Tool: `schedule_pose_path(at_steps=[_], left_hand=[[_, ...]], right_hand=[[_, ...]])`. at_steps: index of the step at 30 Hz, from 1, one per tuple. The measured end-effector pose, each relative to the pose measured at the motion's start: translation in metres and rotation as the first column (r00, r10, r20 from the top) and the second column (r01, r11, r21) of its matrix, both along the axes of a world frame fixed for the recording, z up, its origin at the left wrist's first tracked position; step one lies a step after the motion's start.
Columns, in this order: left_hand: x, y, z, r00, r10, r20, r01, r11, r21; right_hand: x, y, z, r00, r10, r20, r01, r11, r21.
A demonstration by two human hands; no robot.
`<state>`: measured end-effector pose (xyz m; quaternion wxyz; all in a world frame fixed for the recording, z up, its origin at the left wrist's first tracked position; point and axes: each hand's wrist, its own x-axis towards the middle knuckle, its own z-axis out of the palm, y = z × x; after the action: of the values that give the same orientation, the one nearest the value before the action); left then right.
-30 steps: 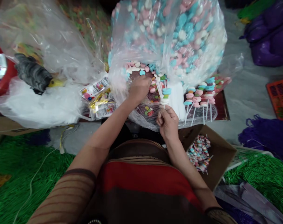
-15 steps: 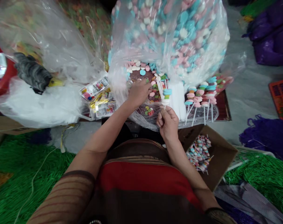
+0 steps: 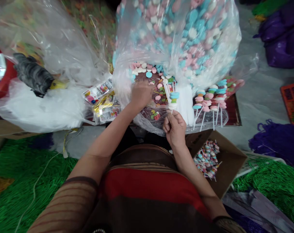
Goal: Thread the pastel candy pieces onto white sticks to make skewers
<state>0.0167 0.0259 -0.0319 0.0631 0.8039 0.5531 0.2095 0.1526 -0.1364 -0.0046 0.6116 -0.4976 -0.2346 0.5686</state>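
Note:
Upright in my right hand (image 3: pixel 174 124) is a candy skewer (image 3: pixel 173 98), its white stick pinched between thumb and fingers. Blue, green and white candies are stacked on that stick. My left hand (image 3: pixel 142 94) reaches into loose candies on the brown tabletop, fingers curled down. Its fingertips are mostly hidden, so what they pinch cannot be made out. Pink candies (image 3: pixel 158 97) and small green and red gummy rings (image 3: pixel 155 115) lie to the right of it and nearer me. White sticks (image 3: pixel 165 89) stand just behind the skewer.
A big clear bag of pink, blue and white candies (image 3: pixel 193 34) fills the back. Finished skewers (image 3: pixel 210 97) lie at the right beside white paper strips (image 3: pixel 185 105). Below is a cardboard box (image 3: pixel 230 161) of wrapped skewers. Printed packets (image 3: pixel 108 110) lie left.
My left hand has drawn slightly left and its fingers have curled in more. My right hand keeps the candy skewer in nearly the same place.

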Motion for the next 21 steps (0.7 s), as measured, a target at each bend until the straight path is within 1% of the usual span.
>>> schedule_pose_path(at_steps=[3,6,8,10,11,13,14,15,17,19,20,21], left_hand=[[0.006,0.0,0.004,0.999,-0.04,-0.027,0.04,0.999,-0.001],[0.009,-0.003,0.012,0.995,-0.06,-0.081,0.054,0.996,-0.075],[0.008,-0.006,0.018,0.993,-0.081,-0.088,0.072,0.992,-0.107],[0.005,-0.01,0.022,0.996,-0.082,-0.035,0.078,0.989,-0.124],[0.003,-0.012,0.023,0.998,-0.066,0.016,0.068,0.988,-0.137],[-0.001,-0.016,0.026,0.983,-0.004,0.181,0.038,0.982,-0.183],[-0.003,-0.018,0.027,0.956,0.034,0.29,0.032,0.975,-0.218],[-0.004,-0.02,0.028,0.91,0.074,0.408,0.039,0.964,-0.263],[-0.006,-0.025,0.031,0.764,0.165,0.624,0.095,0.927,-0.362],[-0.006,-0.029,0.033,0.607,0.252,0.754,0.171,0.885,-0.433],[-0.005,-0.032,0.034,0.547,0.283,0.788,0.201,0.869,-0.452],[-0.005,-0.034,0.035,0.506,0.302,0.808,0.224,0.858,-0.461]], right_hand=[[0.0,0.0,0.0,1.0,-0.003,-0.01,0.003,1.0,0.003],[-0.001,0.001,0.0,1.0,0.001,-0.012,-0.001,1.0,0.004],[-0.001,0.001,0.0,1.0,0.0,-0.008,0.0,1.0,0.002],[0.0,0.001,0.001,1.0,0.014,0.004,-0.014,1.0,-0.012],[0.001,0.0,0.001,0.999,0.03,0.017,-0.03,0.999,-0.023],[0.002,0.0,0.002,0.996,0.075,0.05,-0.072,0.996,-0.049],[0.003,-0.001,0.003,0.993,0.099,0.07,-0.095,0.994,-0.059],[0.003,-0.001,0.003,0.988,0.122,0.093,-0.116,0.991,-0.064],[0.004,-0.002,0.004,0.978,0.154,0.141,-0.146,0.987,-0.063],[0.003,-0.003,0.005,0.966,0.173,0.193,-0.167,0.985,-0.048],[0.002,-0.003,0.004,0.96,0.177,0.219,-0.172,0.984,-0.039],[0.002,-0.003,0.004,0.954,0.179,0.241,-0.177,0.984,-0.03]])
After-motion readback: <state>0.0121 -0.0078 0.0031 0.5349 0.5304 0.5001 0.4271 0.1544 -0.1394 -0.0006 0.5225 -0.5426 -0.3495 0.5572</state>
